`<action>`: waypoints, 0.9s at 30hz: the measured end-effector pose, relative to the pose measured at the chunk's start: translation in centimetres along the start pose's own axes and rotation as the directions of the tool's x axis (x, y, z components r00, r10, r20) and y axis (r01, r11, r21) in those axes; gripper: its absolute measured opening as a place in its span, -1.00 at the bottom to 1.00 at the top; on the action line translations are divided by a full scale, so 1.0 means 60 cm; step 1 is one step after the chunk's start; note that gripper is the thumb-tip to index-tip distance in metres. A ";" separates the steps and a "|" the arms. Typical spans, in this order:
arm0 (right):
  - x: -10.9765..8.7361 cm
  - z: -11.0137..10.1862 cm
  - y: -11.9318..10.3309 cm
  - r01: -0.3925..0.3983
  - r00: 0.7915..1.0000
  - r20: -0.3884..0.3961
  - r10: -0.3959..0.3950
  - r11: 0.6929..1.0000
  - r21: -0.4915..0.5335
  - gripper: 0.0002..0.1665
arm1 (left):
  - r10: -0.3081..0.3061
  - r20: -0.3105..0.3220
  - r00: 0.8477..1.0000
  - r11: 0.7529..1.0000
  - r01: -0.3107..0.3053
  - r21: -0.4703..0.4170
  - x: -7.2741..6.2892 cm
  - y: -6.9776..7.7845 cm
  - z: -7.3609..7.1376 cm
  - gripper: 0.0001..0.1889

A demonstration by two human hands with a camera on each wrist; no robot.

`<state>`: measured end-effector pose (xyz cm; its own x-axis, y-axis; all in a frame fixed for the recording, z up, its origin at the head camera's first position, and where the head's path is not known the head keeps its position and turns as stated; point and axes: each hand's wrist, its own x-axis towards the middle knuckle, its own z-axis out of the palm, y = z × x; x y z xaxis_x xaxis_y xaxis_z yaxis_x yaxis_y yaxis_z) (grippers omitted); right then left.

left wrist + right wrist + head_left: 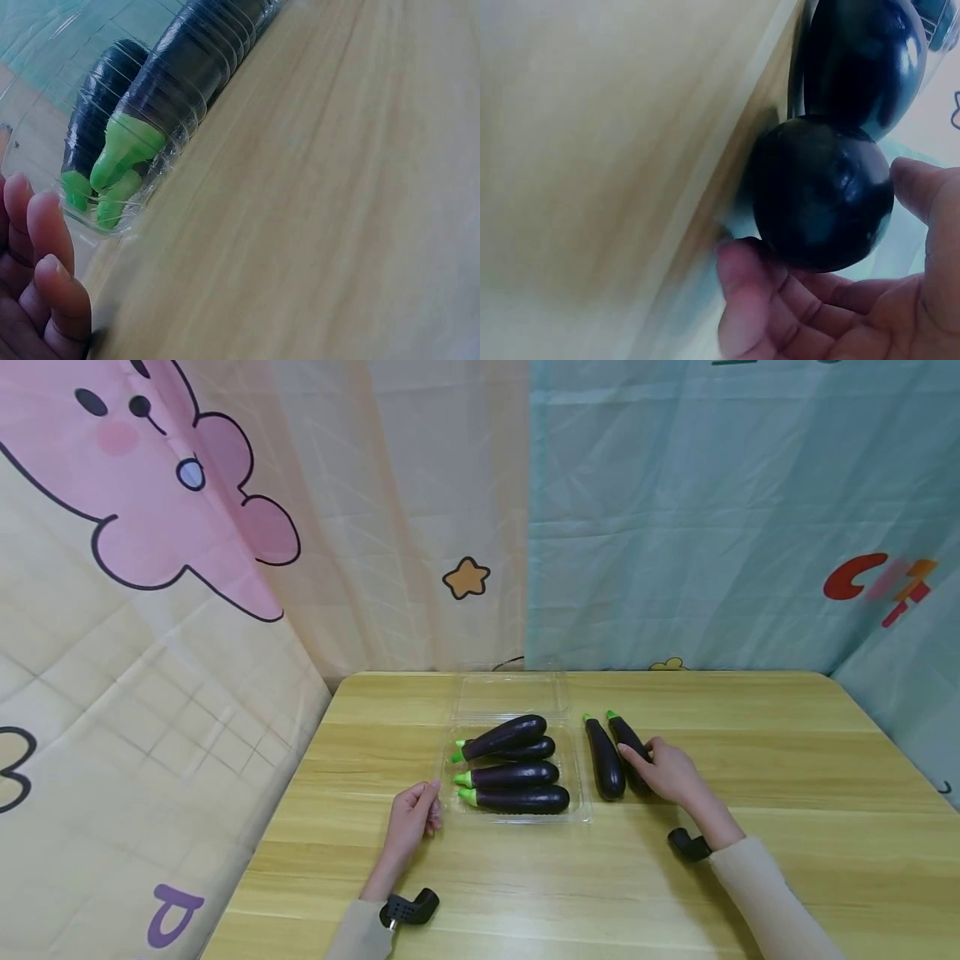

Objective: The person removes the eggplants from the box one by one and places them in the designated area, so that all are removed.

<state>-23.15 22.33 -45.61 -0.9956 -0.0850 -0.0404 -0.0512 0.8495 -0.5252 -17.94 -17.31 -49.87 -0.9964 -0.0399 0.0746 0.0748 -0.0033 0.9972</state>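
Note:
My right hand (pixel 666 770) grips an eggplant (pixel 630 739) by its rounded end, thumb on one side and fingers on the other. In the right wrist view that dark end (pixel 823 193) lies between thumb and fingertips. Just left of it, another eggplant (pixel 603 760) lies on the table. Several eggplants with green stems pointing left lie in a clear plastic container (pixel 581 814), the top one (pixel 502 737) slanting over another. My left hand (pixel 411 818) pinches the container's left edge, its other fingers (pixel 52 232) curled below the rim.
The container's clear lid (pixel 510 693) is folded back toward the rear edge of the wooden table (pixel 750 718). Printed curtains (pixel 637 527) hang behind and to the sides of the table. A black wrist camera (pixel 408 907) sits on the left forearm, another (pixel 688 845) on the right.

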 end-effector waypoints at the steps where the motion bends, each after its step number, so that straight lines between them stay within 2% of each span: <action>1: 0.000 -0.001 -0.001 0.002 1.000 -0.002 -0.002 1.000 -0.018 -0.13 | -0.001 0.000 1.000 1.000 0.001 0.001 0.000 0.000 0.000 -0.53; 7: -0.002 -0.009 -0.011 0.012 1.000 -0.004 -0.013 0.996 -0.092 -0.21 | -0.011 -0.002 1.000 1.000 0.011 -0.005 0.003 -0.002 -0.001 -0.51; 13: -0.003 -0.008 -0.011 0.007 1.000 -0.006 -0.008 0.993 -0.120 -0.19 | -0.037 0.016 0.999 0.999 0.038 -0.010 0.003 0.001 -0.002 -0.49; 16: -0.004 -0.006 -0.009 0.009 1.000 -0.018 -0.011 0.992 -0.127 -0.18 | -0.047 0.035 0.998 0.999 0.048 -0.017 0.001 0.008 -0.002 -0.52; 23: -0.006 -0.006 -0.006 0.002 1.000 -0.021 -0.004 0.992 -0.123 -0.20 | -0.033 0.049 0.998 0.999 0.033 0.003 -0.015 0.047 0.006 -0.55; 27: -0.009 -0.007 -0.006 0.006 1.000 -0.010 -0.007 0.992 -0.128 -0.23 | -0.033 0.046 0.998 0.999 0.033 -0.010 -0.013 0.037 0.004 -0.55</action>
<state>-22.64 22.29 -45.04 -0.9959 -0.0857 -0.0283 -0.0664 0.9087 -0.4120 -17.01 -17.07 -47.69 -0.9991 0.0058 0.0421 0.0420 -0.0141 0.9990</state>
